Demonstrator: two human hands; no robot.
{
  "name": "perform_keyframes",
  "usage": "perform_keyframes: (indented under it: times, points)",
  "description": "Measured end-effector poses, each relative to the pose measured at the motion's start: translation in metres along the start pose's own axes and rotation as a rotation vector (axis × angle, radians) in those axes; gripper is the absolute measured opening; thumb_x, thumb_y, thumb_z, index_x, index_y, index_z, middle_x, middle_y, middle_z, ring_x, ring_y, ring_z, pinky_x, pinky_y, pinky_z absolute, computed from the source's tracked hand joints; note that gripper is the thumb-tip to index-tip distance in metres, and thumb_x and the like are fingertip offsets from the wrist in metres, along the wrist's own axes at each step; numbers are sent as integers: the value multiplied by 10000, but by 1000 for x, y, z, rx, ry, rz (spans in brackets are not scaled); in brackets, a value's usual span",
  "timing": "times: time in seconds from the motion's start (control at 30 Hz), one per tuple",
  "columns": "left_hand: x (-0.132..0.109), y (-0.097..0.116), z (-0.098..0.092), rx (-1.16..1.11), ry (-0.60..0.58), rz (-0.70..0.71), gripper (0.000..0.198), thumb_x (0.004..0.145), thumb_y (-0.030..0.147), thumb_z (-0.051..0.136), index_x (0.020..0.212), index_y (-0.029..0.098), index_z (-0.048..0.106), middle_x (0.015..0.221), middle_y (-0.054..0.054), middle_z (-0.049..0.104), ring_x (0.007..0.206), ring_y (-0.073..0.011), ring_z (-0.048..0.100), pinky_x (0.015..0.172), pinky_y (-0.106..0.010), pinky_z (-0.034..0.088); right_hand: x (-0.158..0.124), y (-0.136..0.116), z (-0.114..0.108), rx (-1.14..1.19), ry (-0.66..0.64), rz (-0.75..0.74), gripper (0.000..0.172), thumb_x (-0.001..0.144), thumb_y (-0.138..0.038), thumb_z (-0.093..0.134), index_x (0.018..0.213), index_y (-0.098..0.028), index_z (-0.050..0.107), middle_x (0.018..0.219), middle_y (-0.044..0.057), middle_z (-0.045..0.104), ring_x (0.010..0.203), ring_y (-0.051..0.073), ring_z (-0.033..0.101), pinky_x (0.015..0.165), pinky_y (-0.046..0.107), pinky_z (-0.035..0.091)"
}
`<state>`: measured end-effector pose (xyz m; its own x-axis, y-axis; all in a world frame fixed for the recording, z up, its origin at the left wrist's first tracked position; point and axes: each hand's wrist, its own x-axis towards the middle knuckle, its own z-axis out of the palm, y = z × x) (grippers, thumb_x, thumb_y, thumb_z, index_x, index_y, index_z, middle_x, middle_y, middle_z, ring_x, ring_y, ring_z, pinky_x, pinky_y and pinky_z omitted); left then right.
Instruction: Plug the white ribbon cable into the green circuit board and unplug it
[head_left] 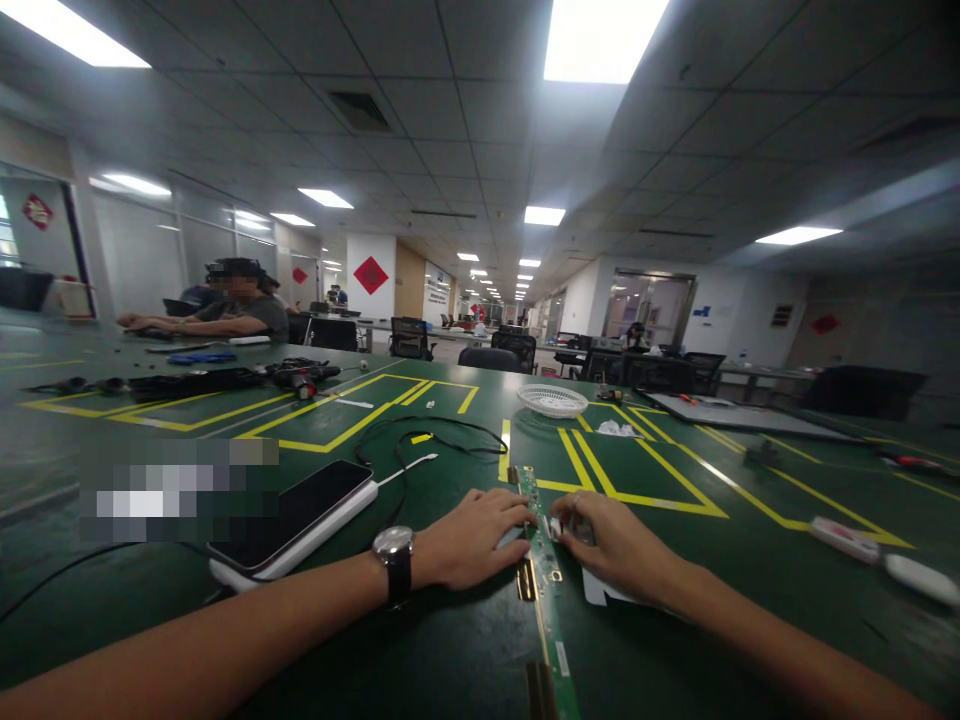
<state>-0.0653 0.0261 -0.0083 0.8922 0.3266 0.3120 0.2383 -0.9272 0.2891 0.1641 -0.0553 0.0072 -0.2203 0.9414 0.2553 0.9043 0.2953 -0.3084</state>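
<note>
Head view — a long, narrow green circuit board [553, 622] lies on the dark-green bench [450, 660]; the left hand [474, 538] touches its edge, grip unclear — the right hand [619, 542] pinches a small whitish piece [555, 527].

Open-plan office, seen from my seat at a green tabletop [420, 665] marked out in yellow tape [585, 465]. Overhead I note a grey tiled ceiling [480, 135], an air vent [360, 111] and lit rectangular light panels [607, 40], receding in rows. To my left: glass partition [139, 255]. Ahead: white pillar [387, 250] bearing a red diamond-shaped decoration [370, 275], wood-toned wall panel [409, 280] beside it, black mesh-backed office chair [409, 338]. To my right: metal-framed glass double doors [651, 303] in a white wall [724, 290]; far right side dimmer.
</note>
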Motion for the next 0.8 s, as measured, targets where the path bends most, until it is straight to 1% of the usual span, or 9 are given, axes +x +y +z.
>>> perform_keyframes:
  times: [0.13,0.27,0.4,0.47,0.57,0.8]
  points:
    - [0,-1,1,5,-5,3,333,998,387,460,1300,274,538,1418,-68,496,1314,-280,442,1042,-475,367,1,4,4,-12,17,3,228,863,-287,590,1064,-214,670,967,47,684,871,203,615,761,315,467]
    - [0,-4,3,17,-8,14,332,1004,389,448,1306,277,526,1425,-65,491,1315,-274,440,1041,-469,362,0,10,10,-18,36,-22,241,866,-291,591,1084,-215,660,1018,53,685,925,210,615,800,320,470]
    - [1,-5,3,27,-33,23,344,1006,400,441,1321,279,507,1455,-57,467,1332,-275,422,1056,-475,344,2,14,11,-5,49,-117,202,865,-231,573,1046,-207,660,1013,55,688,949,209,613,845,337,467]
    - [2,-5,3,30,-43,27,342,1008,400,436,1319,276,503,1468,-59,456,1338,-274,414,1059,-477,337,3,15,11,13,42,-159,191,867,-206,564,1032,-204,660,981,53,686,907,201,613,825,337,471]
    - [3,-6,3,34,-54,30,328,1004,391,440,1303,272,506,1476,-62,451,1338,-275,410,1056,-485,331,4,16,9,43,32,-179,184,874,-213,572,1036,-211,658,964,47,680,865,194,609,782,330,475]
    - [4,-9,5,58,-56,39,334,995,402,452,1303,283,502,1494,-55,434,1338,-300,403,1034,-505,337,6,25,16,77,21,-175,146,918,-280,544,991,-220,656,953,44,671,869,199,609,789,347,485]
